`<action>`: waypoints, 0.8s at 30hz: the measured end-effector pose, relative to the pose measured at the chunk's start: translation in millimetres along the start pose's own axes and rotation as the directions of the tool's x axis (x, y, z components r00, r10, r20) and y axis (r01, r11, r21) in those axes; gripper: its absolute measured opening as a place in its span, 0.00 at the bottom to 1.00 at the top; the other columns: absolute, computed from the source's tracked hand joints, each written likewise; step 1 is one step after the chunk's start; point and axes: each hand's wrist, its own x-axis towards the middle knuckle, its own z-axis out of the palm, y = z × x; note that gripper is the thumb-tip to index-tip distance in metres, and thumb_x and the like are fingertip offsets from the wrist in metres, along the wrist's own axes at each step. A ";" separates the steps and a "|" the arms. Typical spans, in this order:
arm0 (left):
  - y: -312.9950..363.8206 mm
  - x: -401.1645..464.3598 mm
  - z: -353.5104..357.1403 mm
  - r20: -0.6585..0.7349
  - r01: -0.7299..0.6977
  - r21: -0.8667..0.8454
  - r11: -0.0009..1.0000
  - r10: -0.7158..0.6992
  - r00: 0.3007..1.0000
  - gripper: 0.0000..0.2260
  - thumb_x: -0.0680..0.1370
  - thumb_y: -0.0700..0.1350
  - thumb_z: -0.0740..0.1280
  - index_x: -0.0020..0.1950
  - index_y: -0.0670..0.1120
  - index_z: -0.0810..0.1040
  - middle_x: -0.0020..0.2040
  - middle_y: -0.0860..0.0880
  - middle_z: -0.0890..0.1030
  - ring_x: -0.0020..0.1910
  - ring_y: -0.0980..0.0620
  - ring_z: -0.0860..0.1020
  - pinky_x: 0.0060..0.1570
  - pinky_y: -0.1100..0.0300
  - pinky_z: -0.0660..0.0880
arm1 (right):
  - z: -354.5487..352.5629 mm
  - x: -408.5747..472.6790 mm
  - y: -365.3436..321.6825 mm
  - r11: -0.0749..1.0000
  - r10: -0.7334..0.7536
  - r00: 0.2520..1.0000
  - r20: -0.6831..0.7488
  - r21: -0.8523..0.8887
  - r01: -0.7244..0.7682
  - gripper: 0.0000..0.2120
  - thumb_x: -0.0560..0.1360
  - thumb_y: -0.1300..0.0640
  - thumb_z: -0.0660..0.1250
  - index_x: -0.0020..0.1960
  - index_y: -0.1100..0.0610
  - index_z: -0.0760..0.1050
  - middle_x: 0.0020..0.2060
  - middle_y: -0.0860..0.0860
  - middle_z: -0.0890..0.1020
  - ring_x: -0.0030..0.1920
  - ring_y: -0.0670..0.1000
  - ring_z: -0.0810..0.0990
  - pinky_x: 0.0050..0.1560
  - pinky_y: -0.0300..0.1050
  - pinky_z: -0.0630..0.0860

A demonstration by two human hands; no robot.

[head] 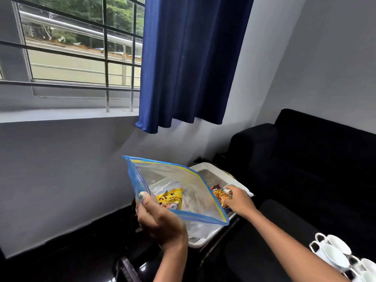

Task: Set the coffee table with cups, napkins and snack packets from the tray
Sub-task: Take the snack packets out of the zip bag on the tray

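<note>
Tray (209,167), zip bag (183,192) left, packet (220,197) right

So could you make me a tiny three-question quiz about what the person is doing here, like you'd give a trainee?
1. True or false: the left hand holds up the clear zip bag by its blue-edged side.
2. What is the right hand gripping?
A. a white cup
B. an orange snack packet
C. the curtain
3. Fill in: the white cups stand at the lower ______ of the view.

Key
1. True; a yellow packet shows through the bag.
2. B; the orange snack packet is over the white tray.
3. Right.
</note>
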 end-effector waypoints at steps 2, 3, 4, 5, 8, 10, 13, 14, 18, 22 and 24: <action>-2.8 -3.2 -2.7 0.047 -0.003 0.074 0.997 0.000 0.999 0.25 0.77 0.53 0.52 0.57 0.34 0.77 0.50 0.40 0.80 0.51 0.48 0.77 0.55 0.59 0.71 | -10.1 -8.1 -5.8 0.999 -0.025 0.996 -0.084 0.033 0.028 0.20 0.72 0.58 0.67 0.64 0.57 0.73 0.59 0.54 0.80 0.58 0.55 0.78 0.58 0.48 0.75; -4.6 -3.9 -4.0 0.071 -0.004 0.090 0.996 -0.002 0.997 0.27 0.76 0.54 0.52 0.59 0.34 0.76 0.54 0.37 0.80 0.55 0.42 0.76 0.60 0.51 0.70 | -16.4 -13.2 -10.4 0.993 -0.029 0.991 -0.129 0.109 0.043 0.17 0.73 0.59 0.66 0.61 0.57 0.75 0.57 0.54 0.81 0.56 0.54 0.79 0.57 0.48 0.76; -6.2 -4.3 -4.9 0.085 -0.008 0.092 0.996 0.000 0.996 0.28 0.76 0.55 0.52 0.60 0.33 0.76 0.56 0.35 0.79 0.57 0.38 0.76 0.62 0.45 0.69 | -23.9 -19.0 -16.3 0.978 -0.029 0.984 -0.175 0.199 0.064 0.14 0.73 0.61 0.66 0.58 0.58 0.77 0.54 0.55 0.82 0.53 0.54 0.80 0.56 0.49 0.76; -8.1 -4.3 -5.1 0.097 -0.009 0.097 0.995 -0.001 0.995 0.30 0.76 0.56 0.52 0.60 0.33 0.75 0.56 0.33 0.79 0.58 0.36 0.75 0.62 0.41 0.69 | -32.7 -26.8 -24.1 0.953 -0.032 0.975 -0.220 0.289 0.097 0.11 0.74 0.63 0.65 0.55 0.59 0.78 0.51 0.55 0.83 0.51 0.53 0.81 0.54 0.48 0.77; -12.5 -5.9 -6.4 0.138 -0.020 0.176 0.984 -0.004 0.990 0.36 0.73 0.62 0.50 0.56 0.29 0.74 0.54 0.27 0.76 0.56 0.30 0.74 0.57 0.37 0.69 | -65.6 -61.4 -58.0 0.819 -0.097 0.940 -0.326 0.511 0.262 0.09 0.74 0.67 0.63 0.45 0.58 0.80 0.39 0.51 0.83 0.39 0.48 0.81 0.44 0.43 0.78; -13.7 -8.2 -7.2 0.161 -0.039 0.199 0.979 0.007 0.987 0.37 0.72 0.63 0.48 0.56 0.30 0.75 0.55 0.29 0.77 0.57 0.30 0.74 0.59 0.37 0.69 | -88.1 -90.6 -86.4 0.697 -0.182 0.922 -0.342 0.617 0.366 0.11 0.72 0.70 0.62 0.41 0.59 0.80 0.32 0.50 0.81 0.30 0.44 0.78 0.33 0.38 0.76; -10.8 -14.9 -7.1 0.197 -0.098 0.223 0.970 0.054 0.979 0.35 0.73 0.60 0.48 0.59 0.34 0.77 0.58 0.34 0.78 0.60 0.35 0.74 0.62 0.39 0.68 | -110.4 -132.5 -123.5 0.568 -0.409 0.879 -0.246 0.685 0.456 0.15 0.71 0.73 0.61 0.37 0.57 0.80 0.29 0.51 0.80 0.27 0.47 0.77 0.29 0.38 0.75; -9.5 -18.2 -6.8 0.209 -0.109 0.234 0.966 0.059 0.976 0.33 0.74 0.59 0.48 0.61 0.34 0.76 0.59 0.35 0.77 0.61 0.36 0.73 0.63 0.40 0.67 | -112.2 -141.7 -132.9 0.565 -0.474 0.859 -0.193 0.682 0.465 0.17 0.71 0.74 0.60 0.37 0.55 0.79 0.30 0.51 0.80 0.28 0.48 0.78 0.30 0.39 0.77; -9.9 -28.7 -7.9 0.242 -0.125 0.231 0.965 0.067 0.968 0.26 0.77 0.49 0.51 0.67 0.36 0.72 0.67 0.38 0.73 0.70 0.44 0.68 0.71 0.53 0.61 | -84.1 -140.1 -150.0 0.774 -0.492 0.864 0.107 0.507 0.378 0.16 0.74 0.69 0.57 0.49 0.53 0.79 0.39 0.50 0.81 0.40 0.47 0.79 0.47 0.45 0.78; -5.7 -40.2 -5.8 0.275 -0.181 0.215 0.960 0.118 0.954 0.24 0.77 0.45 0.52 0.67 0.35 0.72 0.67 0.40 0.73 0.69 0.49 0.67 0.69 0.61 0.58 | -37.7 -108.2 -141.2 0.919 -0.350 0.846 0.402 0.322 0.227 0.13 0.76 0.60 0.62 0.58 0.63 0.77 0.50 0.55 0.81 0.48 0.49 0.76 0.54 0.48 0.73; -5.2 -42.3 -6.6 0.298 -0.196 0.207 0.958 0.129 0.946 0.23 0.76 0.44 0.52 0.67 0.35 0.73 0.67 0.41 0.74 0.68 0.50 0.67 0.68 0.64 0.57 | -20.6 -96.8 -136.9 0.919 -0.300 0.838 0.457 0.374 0.125 0.09 0.76 0.59 0.63 0.48 0.64 0.77 0.42 0.53 0.78 0.42 0.46 0.73 0.45 0.44 0.71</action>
